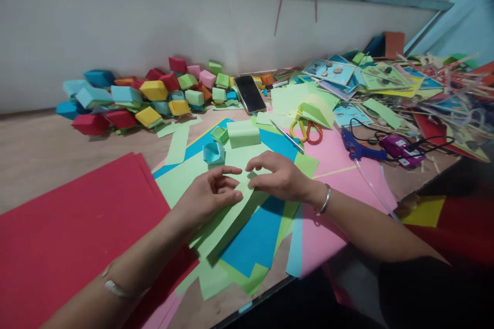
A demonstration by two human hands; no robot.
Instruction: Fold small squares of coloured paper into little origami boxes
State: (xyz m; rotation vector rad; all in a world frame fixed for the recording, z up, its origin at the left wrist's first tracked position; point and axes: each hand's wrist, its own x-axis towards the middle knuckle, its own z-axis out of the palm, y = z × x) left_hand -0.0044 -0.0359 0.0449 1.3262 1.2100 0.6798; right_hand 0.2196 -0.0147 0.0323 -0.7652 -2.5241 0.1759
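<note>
A folded light green paper strip (231, 216) lies slanting over the sheets, between my two hands. My left hand (210, 193) is at its left side with fingers curved and apart, the thumb tip at the paper. My right hand (280, 177) has thumb and forefinger at the strip's upper end, and a bit of the paper shows between them. Just beyond my fingers stand a small light blue paper box (213, 153), a small green paper piece (219, 134) and a folded light green paper piece (244, 134). Blue paper (254, 239) lies beneath.
Red sheets (85, 236) cover the left; pink paper (335, 190) lies right. Behind are colored paper boxes (154, 91), a phone (250, 94), a pen (287, 136) and scissors (314, 133). A blue glue gun (360, 146) with its cord lies near craft clutter (420, 85).
</note>
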